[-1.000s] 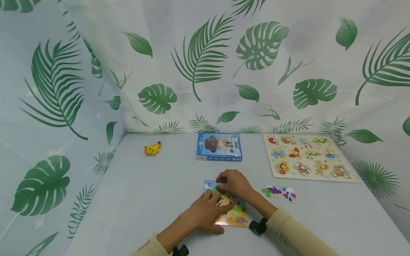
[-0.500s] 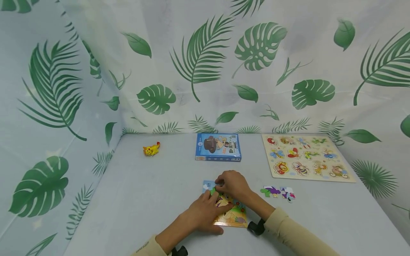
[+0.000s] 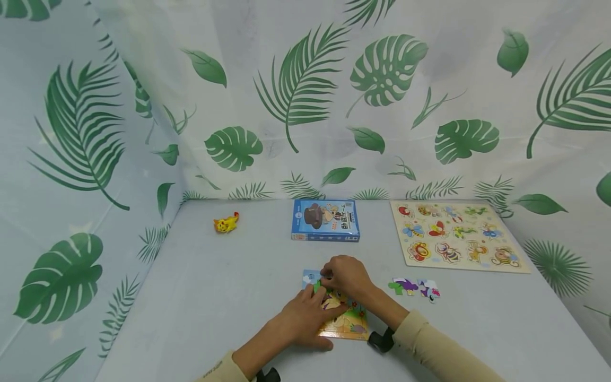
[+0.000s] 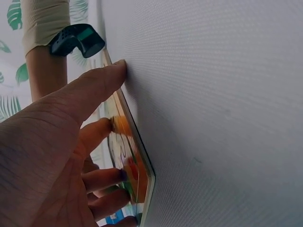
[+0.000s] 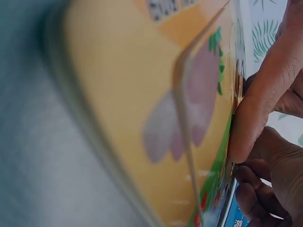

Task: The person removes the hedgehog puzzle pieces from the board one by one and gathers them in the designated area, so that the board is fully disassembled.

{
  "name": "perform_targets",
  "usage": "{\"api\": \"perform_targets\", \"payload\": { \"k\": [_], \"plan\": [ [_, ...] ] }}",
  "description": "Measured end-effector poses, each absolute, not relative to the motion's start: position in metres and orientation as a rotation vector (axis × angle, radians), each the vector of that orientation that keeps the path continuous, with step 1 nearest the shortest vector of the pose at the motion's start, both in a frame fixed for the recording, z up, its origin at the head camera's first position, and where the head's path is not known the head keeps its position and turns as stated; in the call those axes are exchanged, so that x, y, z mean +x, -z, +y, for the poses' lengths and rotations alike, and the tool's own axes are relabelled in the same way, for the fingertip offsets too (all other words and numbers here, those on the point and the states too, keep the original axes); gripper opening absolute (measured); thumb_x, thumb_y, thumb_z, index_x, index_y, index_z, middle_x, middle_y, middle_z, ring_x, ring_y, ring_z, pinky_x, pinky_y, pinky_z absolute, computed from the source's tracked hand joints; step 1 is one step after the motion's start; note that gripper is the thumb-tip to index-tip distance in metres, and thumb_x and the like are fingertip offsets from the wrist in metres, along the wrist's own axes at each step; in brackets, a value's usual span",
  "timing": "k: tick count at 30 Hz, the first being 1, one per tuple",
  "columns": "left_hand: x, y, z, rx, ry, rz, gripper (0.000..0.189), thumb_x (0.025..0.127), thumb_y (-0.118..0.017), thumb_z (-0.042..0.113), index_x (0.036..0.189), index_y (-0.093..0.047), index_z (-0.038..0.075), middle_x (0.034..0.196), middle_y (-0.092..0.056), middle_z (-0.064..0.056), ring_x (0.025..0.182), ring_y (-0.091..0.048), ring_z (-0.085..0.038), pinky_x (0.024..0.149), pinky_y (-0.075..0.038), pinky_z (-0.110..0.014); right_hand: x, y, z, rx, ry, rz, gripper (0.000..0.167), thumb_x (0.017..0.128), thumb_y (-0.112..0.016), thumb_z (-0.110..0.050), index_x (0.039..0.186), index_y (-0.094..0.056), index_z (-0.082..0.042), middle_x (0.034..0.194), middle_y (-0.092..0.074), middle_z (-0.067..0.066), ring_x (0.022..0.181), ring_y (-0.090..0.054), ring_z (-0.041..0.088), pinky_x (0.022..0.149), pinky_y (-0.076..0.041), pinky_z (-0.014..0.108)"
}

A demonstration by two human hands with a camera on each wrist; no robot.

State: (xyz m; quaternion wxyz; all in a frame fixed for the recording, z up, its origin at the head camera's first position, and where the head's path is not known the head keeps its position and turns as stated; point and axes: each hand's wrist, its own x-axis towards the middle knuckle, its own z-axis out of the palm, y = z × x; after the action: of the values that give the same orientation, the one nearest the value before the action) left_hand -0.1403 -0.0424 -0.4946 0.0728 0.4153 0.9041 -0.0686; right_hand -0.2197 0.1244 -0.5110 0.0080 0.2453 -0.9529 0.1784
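A colourful jigsaw puzzle in a flat tray point(image 3: 350, 326) lies on the table. My left hand point(image 3: 305, 315) rests across it with fingers spread; in the left wrist view its fingertips touch the picture and the thumb point(image 4: 106, 78) reaches past the tray's edge. At the puzzle's top edge my right hand point(image 3: 348, 276) bends over, thumb and forefinger together in a pinch on a puzzle piece mostly hidden by the fingers. In the right wrist view, the curled right fingers point(image 5: 265, 189) sit close beside a left-hand finger. Two loose puzzle pieces point(image 3: 404, 286) lie to the right.
Behind the puzzle stands a blue box point(image 3: 326, 220). A wooden board with insect pictures point(image 3: 463, 236) lies at the back right, and a small yellow toy figure point(image 3: 226, 223) at the back left. A leaf-print curtain point(image 3: 305, 106) encloses the table.
Both hands keep their places on the puzzle. The whole head view has shifted very slightly.
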Motion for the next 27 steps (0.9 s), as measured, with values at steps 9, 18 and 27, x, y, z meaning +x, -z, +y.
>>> {"api": "perform_targets", "payload": {
  "k": [9, 18, 27],
  "plan": [
    [-0.140, 0.494, -0.040, 1.253, 0.191, 2.713, 0.082, 0.082, -0.058, 0.075, 0.153, -0.029, 0.047, 0.132, -0.042, -0.006, 0.099, -0.037, -0.020, 0.094, -0.038, -0.033, -0.219, 0.510, 0.130, 0.718, -0.822, -3.025, 0.011, 0.083, -0.080, -0.023, 0.088, -0.077, -0.014, 0.076, -0.066, -0.011, 0.070, -0.060, 0.005, 0.069, -0.051, 0.029],
    [-0.141, 0.494, -0.042, 1.254, 0.177, 2.708, 0.082, 0.082, -0.058, 0.074, 0.154, -0.029, 0.045, 0.126, -0.045, -0.005, 0.096, -0.037, -0.020, 0.091, -0.038, -0.033, -0.221, 0.513, 0.138, 0.735, -1.122, -3.004, 0.009, 0.085, -0.074, -0.013, 0.093, -0.078, -0.013, 0.079, -0.067, -0.011, 0.069, -0.060, 0.003, 0.066, -0.050, 0.025],
    [-0.139, 0.493, -0.043, 1.271, 0.184, 2.713, 0.082, 0.083, -0.058, 0.074, 0.154, -0.031, 0.044, 0.119, -0.045, -0.003, 0.094, -0.036, -0.019, 0.088, -0.038, -0.033, -0.218, 0.511, 0.136, 0.669, -1.207, -2.983, 0.007, 0.086, -0.075, -0.013, 0.093, -0.077, -0.012, 0.078, -0.066, -0.011, 0.069, -0.059, 0.007, 0.067, -0.051, 0.026]
  ]
}}
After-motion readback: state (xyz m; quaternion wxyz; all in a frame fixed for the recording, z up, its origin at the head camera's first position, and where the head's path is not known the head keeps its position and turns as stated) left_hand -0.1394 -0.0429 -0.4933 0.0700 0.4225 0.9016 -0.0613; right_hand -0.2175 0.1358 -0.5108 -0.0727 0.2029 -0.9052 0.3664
